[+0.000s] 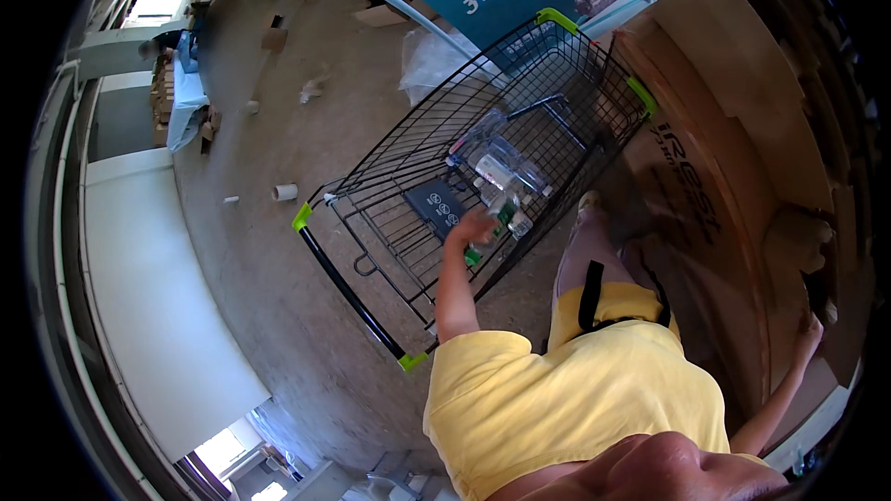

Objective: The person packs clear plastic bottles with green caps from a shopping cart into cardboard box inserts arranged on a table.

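Observation:
My left hand (pixel 477 225) reaches down into a black wire shopping cart (pixel 427 139) with bright green corner pieces. Its fingers are blurred against clear plastic bottles (pixel 501 172) and a piece with a green label (pixel 506 213), so I cannot make out whether they grip one. A dark flat panel with white round marks (pixel 434 207) is beside that hand on the cart's wire. Far to the right, my right hand (pixel 811 334) is up by the edge of a large brown cardboard box (pixel 705 186); its fingers are too dark and small to read.
A teal printed banner (pixel 520 0) on a pale frame stands beyond the cart, with crumpled clear plastic (pixel 436 63) at its foot. A white roll (pixel 284 192) and scraps lie on the concrete floor. Far left, a person (pixel 172 42) is near stacked boxes (pixel 162 97).

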The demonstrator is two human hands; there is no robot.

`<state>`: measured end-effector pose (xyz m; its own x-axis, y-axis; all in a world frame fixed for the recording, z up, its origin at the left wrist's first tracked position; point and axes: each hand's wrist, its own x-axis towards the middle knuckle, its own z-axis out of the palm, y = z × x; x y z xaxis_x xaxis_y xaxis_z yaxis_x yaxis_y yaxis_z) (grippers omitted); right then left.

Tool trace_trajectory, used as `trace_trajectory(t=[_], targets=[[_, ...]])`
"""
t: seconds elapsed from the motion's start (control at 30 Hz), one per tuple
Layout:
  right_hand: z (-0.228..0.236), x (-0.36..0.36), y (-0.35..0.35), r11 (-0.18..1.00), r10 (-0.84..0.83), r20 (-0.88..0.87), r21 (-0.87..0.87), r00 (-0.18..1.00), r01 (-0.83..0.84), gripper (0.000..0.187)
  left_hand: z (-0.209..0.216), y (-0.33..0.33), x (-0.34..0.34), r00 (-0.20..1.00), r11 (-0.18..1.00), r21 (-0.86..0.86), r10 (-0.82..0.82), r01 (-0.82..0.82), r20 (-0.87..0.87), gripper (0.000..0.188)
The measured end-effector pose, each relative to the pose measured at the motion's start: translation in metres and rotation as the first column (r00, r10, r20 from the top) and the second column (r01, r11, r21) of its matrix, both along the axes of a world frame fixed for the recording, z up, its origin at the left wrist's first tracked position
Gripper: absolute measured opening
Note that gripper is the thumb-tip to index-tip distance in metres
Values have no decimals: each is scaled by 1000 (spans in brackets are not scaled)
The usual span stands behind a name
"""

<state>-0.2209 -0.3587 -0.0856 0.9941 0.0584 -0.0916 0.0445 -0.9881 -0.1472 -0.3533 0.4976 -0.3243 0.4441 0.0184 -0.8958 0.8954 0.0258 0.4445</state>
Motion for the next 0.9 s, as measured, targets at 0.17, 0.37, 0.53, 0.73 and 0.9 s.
trace_trajectory(t=[0.17, 0.37, 0.53, 0.73, 0.9], targets=[[-31, -4, -26, 995, 94, 280, -68, 955, -78, 19, 109, -48, 53, 749, 905, -210, 424, -370, 509, 83], [-4, -2, 18, 994, 97, 301, 27, 949, -110, 22, 200, -218, 174, 526, 511, -846, 683, 152, 507, 82], [33, 2, 72, 994, -78, 109, 88, 991, 68, 31, 287, -406, 249, 515, 357, -812, 637, 462, 574, 79], [46, 10, 89, 993, 38, 84, -111, 996, -29, 6, 368, -562, 272, 331, 498, -501, 392, 708, 858, 78], [37, 6, 86, 997, -14, 134, -68, 991, 24, 7, 357, -638, 278, -272, 609, 468, -390, 641, 880, 68]])
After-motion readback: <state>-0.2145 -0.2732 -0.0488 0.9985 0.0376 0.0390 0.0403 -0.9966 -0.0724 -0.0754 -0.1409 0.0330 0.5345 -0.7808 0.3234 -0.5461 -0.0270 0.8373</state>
